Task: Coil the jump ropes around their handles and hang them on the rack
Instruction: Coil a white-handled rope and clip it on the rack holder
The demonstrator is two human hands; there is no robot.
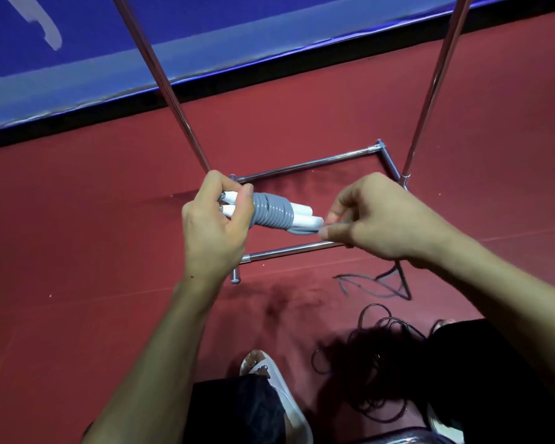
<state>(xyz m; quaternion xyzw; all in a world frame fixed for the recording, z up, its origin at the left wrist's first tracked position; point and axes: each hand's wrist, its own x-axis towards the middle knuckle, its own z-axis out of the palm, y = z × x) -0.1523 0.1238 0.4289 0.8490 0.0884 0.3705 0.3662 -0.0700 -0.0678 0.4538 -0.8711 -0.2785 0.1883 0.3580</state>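
Observation:
A jump rope with two white handles [305,217] held side by side has its grey cord [271,213] coiled tightly around their middle. My left hand [217,225] grips the left ends of the handles. My right hand [378,216] pinches the loose grey cord end at the handles' right tips. Both hands hover above the chrome rack's base frame [305,166] on the floor. The rack's two uprights [164,81] rise out of the top of the view.
A tangle of dark jump ropes [378,354] lies on the red floor by my feet, with another dark loop [382,285] nearer the rack. A blue mat [77,59] borders the floor behind. My sandalled foot [269,373] is at the bottom.

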